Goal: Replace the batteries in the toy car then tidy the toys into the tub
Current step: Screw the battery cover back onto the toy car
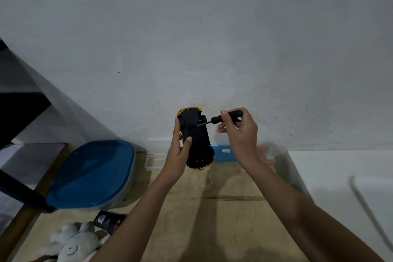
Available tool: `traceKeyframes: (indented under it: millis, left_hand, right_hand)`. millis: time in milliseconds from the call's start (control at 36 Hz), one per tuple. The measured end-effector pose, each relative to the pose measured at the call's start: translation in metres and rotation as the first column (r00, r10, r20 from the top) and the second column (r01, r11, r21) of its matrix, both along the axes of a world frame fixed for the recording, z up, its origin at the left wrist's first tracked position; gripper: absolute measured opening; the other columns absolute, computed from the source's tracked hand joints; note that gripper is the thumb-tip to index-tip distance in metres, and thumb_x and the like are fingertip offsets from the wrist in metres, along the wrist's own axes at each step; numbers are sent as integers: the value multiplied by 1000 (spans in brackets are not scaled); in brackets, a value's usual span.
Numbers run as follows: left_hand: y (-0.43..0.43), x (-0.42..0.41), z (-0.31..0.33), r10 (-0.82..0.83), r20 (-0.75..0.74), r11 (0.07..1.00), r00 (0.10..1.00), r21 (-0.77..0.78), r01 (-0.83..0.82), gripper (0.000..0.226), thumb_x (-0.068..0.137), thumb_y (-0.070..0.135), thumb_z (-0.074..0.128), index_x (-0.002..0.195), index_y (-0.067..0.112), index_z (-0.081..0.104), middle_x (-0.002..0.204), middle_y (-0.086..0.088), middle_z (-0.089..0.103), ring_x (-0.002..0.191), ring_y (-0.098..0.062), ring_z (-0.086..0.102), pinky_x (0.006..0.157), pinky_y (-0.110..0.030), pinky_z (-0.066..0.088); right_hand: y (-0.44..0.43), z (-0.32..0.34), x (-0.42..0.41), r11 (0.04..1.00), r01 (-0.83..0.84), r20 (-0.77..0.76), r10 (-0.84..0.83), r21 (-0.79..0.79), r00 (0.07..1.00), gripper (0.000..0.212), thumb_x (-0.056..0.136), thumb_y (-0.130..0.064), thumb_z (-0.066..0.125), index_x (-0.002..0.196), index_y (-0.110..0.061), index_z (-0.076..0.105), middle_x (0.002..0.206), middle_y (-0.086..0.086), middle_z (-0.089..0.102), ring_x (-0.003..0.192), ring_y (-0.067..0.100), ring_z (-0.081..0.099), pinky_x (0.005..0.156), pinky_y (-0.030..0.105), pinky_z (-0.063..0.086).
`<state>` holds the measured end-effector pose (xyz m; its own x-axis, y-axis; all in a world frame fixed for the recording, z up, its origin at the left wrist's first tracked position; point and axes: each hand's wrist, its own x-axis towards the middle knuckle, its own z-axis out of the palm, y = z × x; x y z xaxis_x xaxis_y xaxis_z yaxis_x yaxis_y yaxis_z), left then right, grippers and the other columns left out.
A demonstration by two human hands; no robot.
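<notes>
Head view: the left hand [179, 152] wraps the yellow plastic toy car [194, 134], belly-up in the air, likely to expose its battery hatch. Right of the car, the right hand [241, 134] pinches a black-handled screwdriver [215, 119], tip on the black underside (presumably at a screw). Lower left of the car sits the blue-lidded tub [91, 174]. A white label [225, 151] behind the car is unreadable.

Toy car held belly-up, tub and toys to the left

The yellow toy car [195, 136] is raised with its black underside facing the camera, gripped by the left hand [180, 151]. The tip of a black screwdriver [221, 118], pinched by the right hand [240, 134], meets that underside near one wheel. The tub [89, 174] sits with its blue lid on. Near it lie a black remote [110, 220] and a white plush toy [72, 242].
</notes>
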<state>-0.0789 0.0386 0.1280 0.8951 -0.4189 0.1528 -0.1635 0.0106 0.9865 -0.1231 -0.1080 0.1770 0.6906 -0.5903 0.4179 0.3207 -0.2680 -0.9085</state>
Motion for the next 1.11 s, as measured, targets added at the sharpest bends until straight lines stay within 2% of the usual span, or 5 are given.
traceKeyframes:
  millis: [306,444,556,694,1111]
  left_hand:
    - [0,3,-10,27,126,992,992,120,-42,57,95,47,38,136,60,0,152,8,26,137,-14,32,111,-48,33]
    - [-1,8,-15,42,153,984,987,164,-67,64,92,52,35,145,48,-2,127,31,36,125,-1,39,109,-44,37]
    - [1,11,-15,68,202,975,977,194,-108,62,91,54,33,142,53,-3,123,23,40,121,-5,43,106,-43,39]
    - [3,15,-14,81,225,971,971,200,-128,62,92,54,32,142,53,-4,128,4,41,120,-12,45,104,-46,40]
    - [7,14,-9,92,238,971,967,193,-139,63,93,49,32,145,47,-3,120,15,40,114,4,43,97,-29,38]
  right_hand:
    - [2,8,-1,927,5,7,-3,-375,1000,14,81,-14,70,87,-3,63,86,5,57,73,16,65,59,23,58]
    - [3,15,1,824,-8,-16,-2,-567,1000,17,78,-11,72,90,-4,62,84,7,62,73,13,60,59,19,55]
    - [3,20,1,765,-60,-65,24,-641,998,14,79,-9,70,88,-4,61,81,7,60,70,14,57,62,29,56]
    - [1,24,1,711,-116,-159,6,-694,987,7,87,-10,60,92,-5,58,87,8,59,78,22,58,68,42,55]
    - [12,34,-2,675,-106,-253,-123,-730,959,14,95,-17,48,99,-5,54,97,10,53,77,24,55,70,35,49]
